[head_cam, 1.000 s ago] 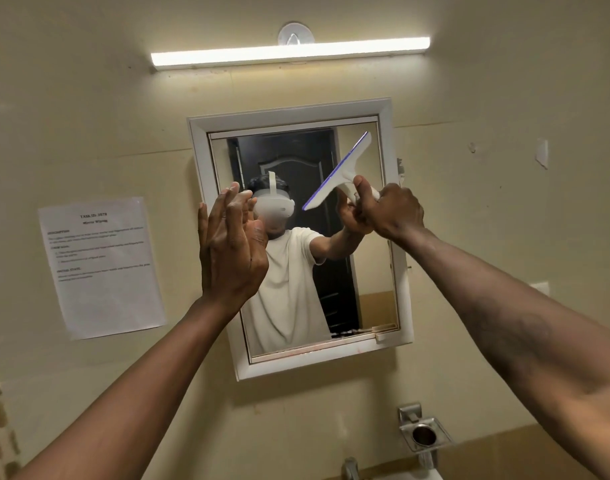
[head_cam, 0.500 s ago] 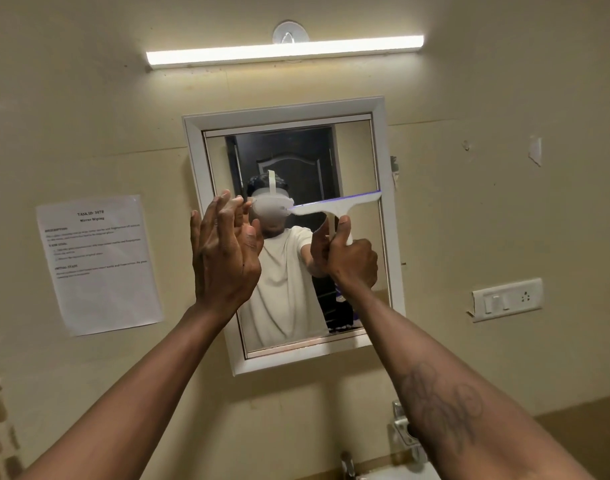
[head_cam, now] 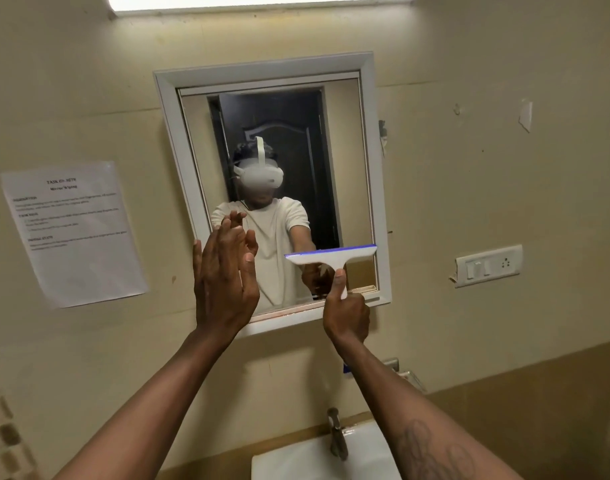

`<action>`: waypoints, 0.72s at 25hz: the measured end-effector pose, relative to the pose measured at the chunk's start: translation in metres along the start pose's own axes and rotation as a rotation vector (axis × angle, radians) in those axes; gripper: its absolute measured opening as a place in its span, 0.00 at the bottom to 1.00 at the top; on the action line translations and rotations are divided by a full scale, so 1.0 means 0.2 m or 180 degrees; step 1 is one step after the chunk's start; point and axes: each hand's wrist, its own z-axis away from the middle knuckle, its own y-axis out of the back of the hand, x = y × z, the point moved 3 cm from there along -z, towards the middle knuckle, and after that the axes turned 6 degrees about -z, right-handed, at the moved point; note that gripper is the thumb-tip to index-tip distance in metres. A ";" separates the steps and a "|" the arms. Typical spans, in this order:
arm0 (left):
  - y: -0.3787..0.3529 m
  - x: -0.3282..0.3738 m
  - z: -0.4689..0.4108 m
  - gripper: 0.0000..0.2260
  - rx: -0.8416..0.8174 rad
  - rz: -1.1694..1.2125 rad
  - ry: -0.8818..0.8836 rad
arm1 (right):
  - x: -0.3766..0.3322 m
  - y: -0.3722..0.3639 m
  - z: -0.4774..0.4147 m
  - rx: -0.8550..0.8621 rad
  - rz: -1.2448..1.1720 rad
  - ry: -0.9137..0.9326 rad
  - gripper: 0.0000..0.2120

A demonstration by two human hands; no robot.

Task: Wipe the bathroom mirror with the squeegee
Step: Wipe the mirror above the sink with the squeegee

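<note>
A cream bathroom wall faces me, with the white-framed mirror (head_cam: 262, 69) hung on it. The squeegee (head_cam: 331, 255) sits just above my right fingers, its blue-edged blade level against the glass, low on the right side and near the bottom frame. A second ago that blade was tilted up by the top right corner, and half a second ago it lay level at mid height. So I have drawn one stroke down the right strip, and I judge it nearly finished; the glass to the left of my right fingers would come next.

My right hand (head_cam: 347, 315) is curled tight round the handle, thumb lying up along it. My left hand (head_cam: 224, 282) is flat, fingers straight, holding nothing. It has dropped lower along the mirror's left edge, and I cannot tell whether it touches the glass.

Left of my left fingers a paper notice (head_cam: 73, 233) is stuck to the wall. Right of my right fingers is a switch plate (head_cam: 489, 266). Below both wrists are the tap (head_cam: 336, 434) and sink (head_cam: 324, 459).
</note>
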 end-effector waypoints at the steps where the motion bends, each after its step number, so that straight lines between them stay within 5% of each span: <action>1: -0.01 -0.01 0.02 0.20 -0.0017 0.0025 0.0024 | 0.03 0.01 0.03 0.0000 -0.0003 -0.0011 0.31; 10: -0.03 -0.03 0.23 0.21 -0.0317 0.0054 0.0259 | 0.26 0.08 0.15 -0.0151 0.0508 -0.0484 0.40; 18: -0.01 -0.04 0.34 0.21 -0.0431 0.0041 0.0450 | 0.22 0.14 0.19 -0.0296 0.0895 -0.0530 0.38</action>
